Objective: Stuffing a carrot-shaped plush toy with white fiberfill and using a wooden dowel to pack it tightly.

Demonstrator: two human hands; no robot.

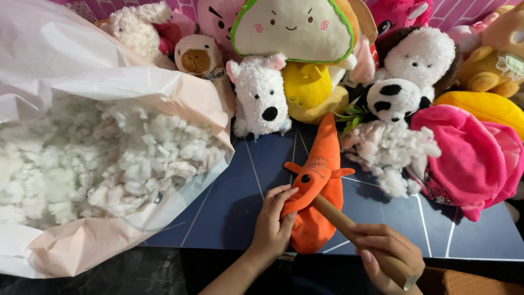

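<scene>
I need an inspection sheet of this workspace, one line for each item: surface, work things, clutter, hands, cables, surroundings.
Surface: dark blue mat with thin pale lines, lying on a black table edge.
Work things: orange carrot-shaped plush toy, partly limp at its lower end; wooden stick pushed into it.
Clutter: loose clump of white stuffing on the mat beside the carrot.
Hands: left hand has its grip on the carrot's lower part; right hand has its grip around the stick.
Cables: nothing seen.
Surroundings: big pale plastic bag full of white stuffing on the left; row of finished plush toys at the back; pink plush on the right.
</scene>
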